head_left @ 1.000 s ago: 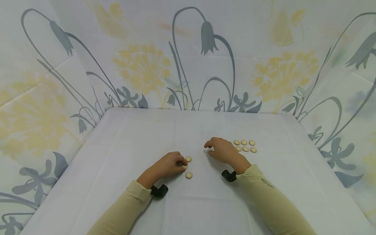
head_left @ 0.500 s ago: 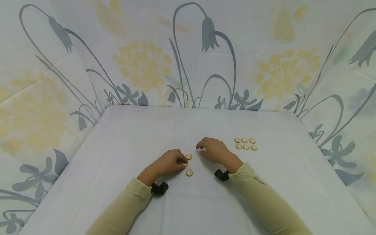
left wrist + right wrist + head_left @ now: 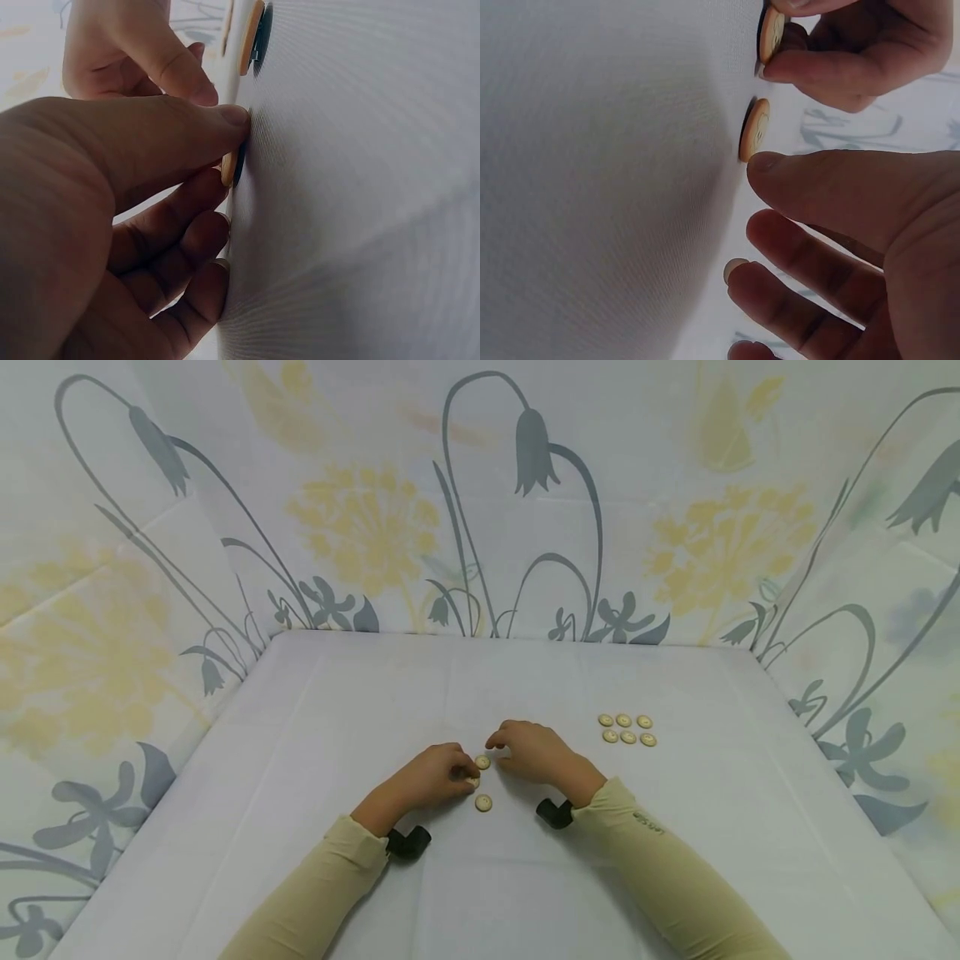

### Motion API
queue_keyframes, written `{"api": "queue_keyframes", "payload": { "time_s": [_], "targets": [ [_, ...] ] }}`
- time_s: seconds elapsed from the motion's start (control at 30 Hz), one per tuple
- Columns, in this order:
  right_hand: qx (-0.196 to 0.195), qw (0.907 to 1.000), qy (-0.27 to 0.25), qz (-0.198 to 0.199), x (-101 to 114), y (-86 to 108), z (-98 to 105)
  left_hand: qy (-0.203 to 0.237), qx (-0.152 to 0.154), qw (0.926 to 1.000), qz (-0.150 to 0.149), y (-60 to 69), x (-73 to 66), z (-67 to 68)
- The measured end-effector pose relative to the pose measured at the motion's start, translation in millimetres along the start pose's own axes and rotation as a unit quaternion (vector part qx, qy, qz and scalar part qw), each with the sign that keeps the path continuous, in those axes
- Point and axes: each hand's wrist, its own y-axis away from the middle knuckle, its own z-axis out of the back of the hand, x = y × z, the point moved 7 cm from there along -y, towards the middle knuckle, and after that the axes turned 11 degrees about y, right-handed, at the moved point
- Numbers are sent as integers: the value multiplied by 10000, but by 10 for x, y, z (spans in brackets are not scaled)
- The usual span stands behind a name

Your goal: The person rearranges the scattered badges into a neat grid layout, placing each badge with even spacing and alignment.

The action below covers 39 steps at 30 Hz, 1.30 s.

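The middle button of three at the white cloth is pinched by the left hand between thumb and finger, with the far button and near button lying just beside it. Nothing is grasped by the right hand, held loosely curved beside the far button; whether that is touched cannot be told. Six buttons are set in two rows farther right

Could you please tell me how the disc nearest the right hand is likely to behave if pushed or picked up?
The disc is probably stiff, as it shows no bend. Being thin and small beside the right hand, it is likely light. Seemingly lying flat, it may slide rather than roll when pushed.
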Motion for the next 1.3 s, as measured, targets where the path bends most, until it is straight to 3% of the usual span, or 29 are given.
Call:
{"api": "queue_keyframes", "payload": {
  "time_s": [0.87,1.3],
  "targets": [
    [-64,9991,99,413,182,-84,-54,62,-1,9998,-214,12,-23,8],
    [-47,9998,72,199,108,-64,-60,47,9,9998,-186,16,-33,16]
  ]
}}
